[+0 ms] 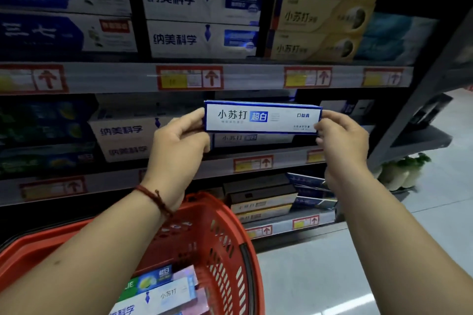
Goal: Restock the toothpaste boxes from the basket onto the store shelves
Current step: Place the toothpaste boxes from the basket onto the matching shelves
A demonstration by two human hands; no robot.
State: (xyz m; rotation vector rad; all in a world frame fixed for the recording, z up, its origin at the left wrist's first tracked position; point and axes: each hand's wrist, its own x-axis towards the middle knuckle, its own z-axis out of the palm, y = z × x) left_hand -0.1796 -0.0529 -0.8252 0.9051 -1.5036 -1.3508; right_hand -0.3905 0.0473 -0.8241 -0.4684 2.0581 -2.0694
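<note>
A white toothpaste box with blue edges [262,117] is held level in front of the middle shelf. My left hand [179,140] grips its left end and my right hand [341,139] pinches its right end. Just behind and below it a matching white box [252,138] lies on the middle shelf [220,162]. The red basket [225,238] sits below my left forearm, with several toothpaste boxes [163,291] in its bottom.
The upper shelf [243,75] carries white, blue and yellow toothpaste boxes. White boxes [120,135] stand left of the held box. The lower shelf [286,224] holds dark and yellow boxes. At the right is the grey shelf end frame [419,100] and pale floor [320,268].
</note>
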